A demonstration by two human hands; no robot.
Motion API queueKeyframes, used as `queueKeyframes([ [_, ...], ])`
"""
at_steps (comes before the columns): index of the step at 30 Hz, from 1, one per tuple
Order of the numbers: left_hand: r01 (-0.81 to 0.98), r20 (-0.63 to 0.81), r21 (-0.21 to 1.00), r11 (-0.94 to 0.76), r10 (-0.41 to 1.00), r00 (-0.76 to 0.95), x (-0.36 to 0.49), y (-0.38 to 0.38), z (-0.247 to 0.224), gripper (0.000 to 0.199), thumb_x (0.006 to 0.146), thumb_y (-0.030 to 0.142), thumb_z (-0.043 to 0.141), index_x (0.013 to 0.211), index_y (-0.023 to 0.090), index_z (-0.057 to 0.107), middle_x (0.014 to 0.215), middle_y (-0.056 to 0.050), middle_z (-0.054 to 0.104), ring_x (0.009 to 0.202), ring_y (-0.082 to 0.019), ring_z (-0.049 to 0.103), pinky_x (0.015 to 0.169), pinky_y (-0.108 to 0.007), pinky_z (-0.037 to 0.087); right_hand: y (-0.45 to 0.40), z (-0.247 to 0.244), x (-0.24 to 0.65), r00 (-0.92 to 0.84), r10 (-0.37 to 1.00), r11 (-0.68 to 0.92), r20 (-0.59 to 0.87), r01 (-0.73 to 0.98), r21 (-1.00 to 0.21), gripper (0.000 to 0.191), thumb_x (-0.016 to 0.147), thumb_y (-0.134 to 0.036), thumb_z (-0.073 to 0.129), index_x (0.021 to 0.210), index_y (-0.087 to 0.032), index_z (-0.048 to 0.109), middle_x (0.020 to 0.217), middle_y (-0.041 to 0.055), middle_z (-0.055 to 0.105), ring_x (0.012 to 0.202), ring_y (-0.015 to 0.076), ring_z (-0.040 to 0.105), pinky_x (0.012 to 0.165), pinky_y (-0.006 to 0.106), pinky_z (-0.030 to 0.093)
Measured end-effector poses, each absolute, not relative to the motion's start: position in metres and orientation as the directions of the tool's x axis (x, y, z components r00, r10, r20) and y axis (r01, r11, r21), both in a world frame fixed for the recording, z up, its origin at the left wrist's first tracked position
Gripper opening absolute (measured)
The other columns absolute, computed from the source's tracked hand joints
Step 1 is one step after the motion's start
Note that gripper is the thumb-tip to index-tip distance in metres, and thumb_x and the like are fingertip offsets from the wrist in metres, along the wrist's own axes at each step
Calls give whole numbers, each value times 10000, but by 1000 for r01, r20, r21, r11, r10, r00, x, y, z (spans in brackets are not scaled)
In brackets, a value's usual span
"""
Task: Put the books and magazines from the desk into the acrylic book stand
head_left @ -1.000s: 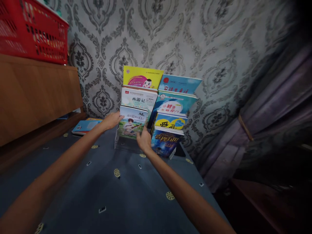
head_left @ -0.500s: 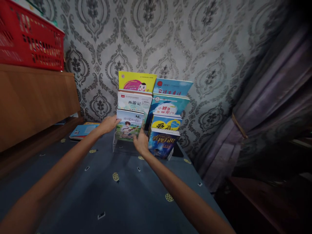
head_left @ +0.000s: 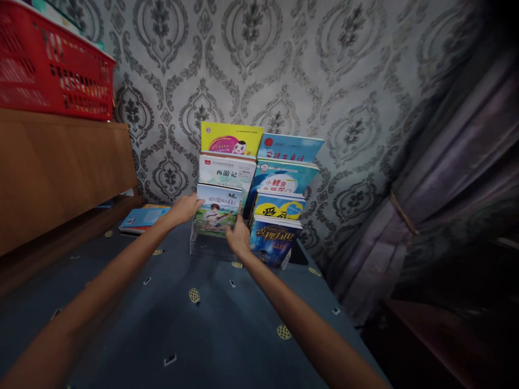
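A book with a guitar-playing figure on its cover (head_left: 217,213) stands in the lower left of a clear tiered rack (head_left: 193,240). My left hand (head_left: 185,209) grips its left edge, and my right hand (head_left: 239,237) holds its lower right edge. Behind it rise a white book (head_left: 227,170) and a yellow book (head_left: 231,138). The right column holds a dark blue book (head_left: 273,243) in front, then a yellow and blue one (head_left: 279,207), a teal one (head_left: 287,175) and a light blue one (head_left: 294,147).
Several books (head_left: 144,218) lie flat at the left of the patterned blue cloth (head_left: 141,324). A red basket (head_left: 60,70) sits on a wooden cabinet (head_left: 65,167) at the left. Patterned wallpaper is behind, with a tied curtain (head_left: 381,243) at the right.
The whole view has shifted slightly, so the rack and books appear a little further right and lower. Both hands remain at the sides of the front left book.
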State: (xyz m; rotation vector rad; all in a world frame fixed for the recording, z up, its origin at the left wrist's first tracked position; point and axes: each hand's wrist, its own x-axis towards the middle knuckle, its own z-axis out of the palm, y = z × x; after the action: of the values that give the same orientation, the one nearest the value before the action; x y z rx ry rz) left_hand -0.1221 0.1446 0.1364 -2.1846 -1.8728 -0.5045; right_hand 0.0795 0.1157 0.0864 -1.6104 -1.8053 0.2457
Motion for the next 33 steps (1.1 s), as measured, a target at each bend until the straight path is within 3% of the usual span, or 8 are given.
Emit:
queueKeyframes([
  [18,987,374,20,-157,917,138,-128,130,140,431,1011,447,315,1184,157,583,1114,-169,720,1042,-293,684,851,-345,498,112,90,89,-100,927,307,363,757,-577,482,862,-186,513,1338,-132,466,1184,138,700,1074,253,665,915,303,471],
  [26,988,359,51,-148,926,120,-128,124,140,458,1004,468,308,1200,161,585,1127,-170,713,1060,-310,675,877,-368,494,116,84,89,-87,911,331,403,737,-590,486,830,-166,503,1314,-123,492,1086,120,722,1021,258,677,889,302,486],
  [33,986,371,52,-157,920,127,-131,126,136,460,1004,486,300,1195,174,579,1127,-158,713,1054,-300,677,857,-348,493,117,76,89,-101,889,376,447,718,-586,591,844,-177,489,1421,-77,415,1254,172,668,1160,277,633,985,361,477],
])
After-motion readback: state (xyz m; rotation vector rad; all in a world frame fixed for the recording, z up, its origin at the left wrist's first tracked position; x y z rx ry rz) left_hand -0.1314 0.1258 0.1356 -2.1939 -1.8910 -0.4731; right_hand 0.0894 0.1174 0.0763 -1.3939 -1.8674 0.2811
